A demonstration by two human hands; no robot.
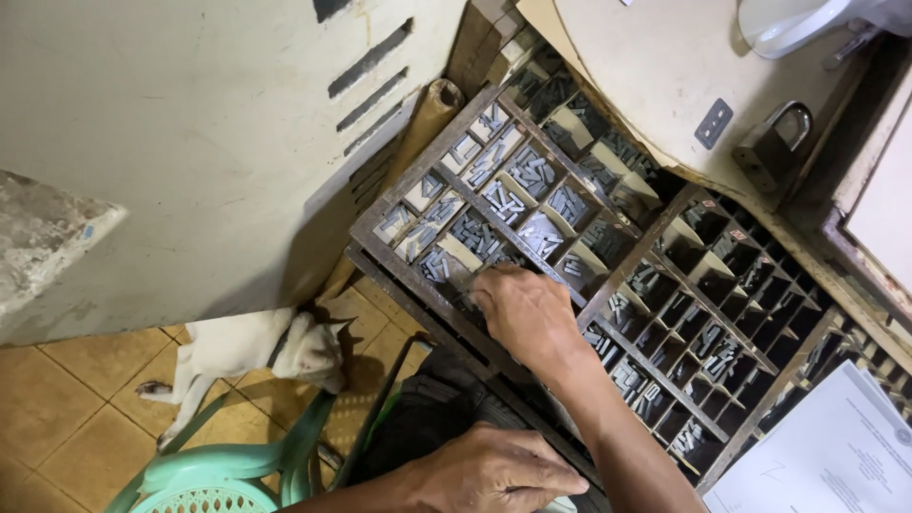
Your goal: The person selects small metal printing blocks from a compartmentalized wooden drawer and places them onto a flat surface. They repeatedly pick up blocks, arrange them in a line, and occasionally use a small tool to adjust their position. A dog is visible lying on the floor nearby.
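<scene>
From the head view, your right hand (pixel 525 313) is reaching down into the wooden type tray (pixel 399 195), fingers curled together and dipped into one of the compartments near the tray's front edge, so you can't really tell if it's got a piece pinched or not. The compartments around it are full of little grey metal type pieces (pixel 513 199), lying loose at all angles, and the sections further right look darker and less full. Your left hand (pixel 494 470) sits low in the picture, fingers together and flat, resting on something dark in your lap that's hard to make out. A white cat (pixel 252 351) is stretched out on the tan tiled floor (pixel 57 399), right under the tray's corner and next to a mint green plastic chair (pixel 228 470). Up top there's a padlock (pixel 771 142) on the beige surface just beyond the tray, and a white sheet of paper (pixel 836 446) covers the bottom right corner.
</scene>
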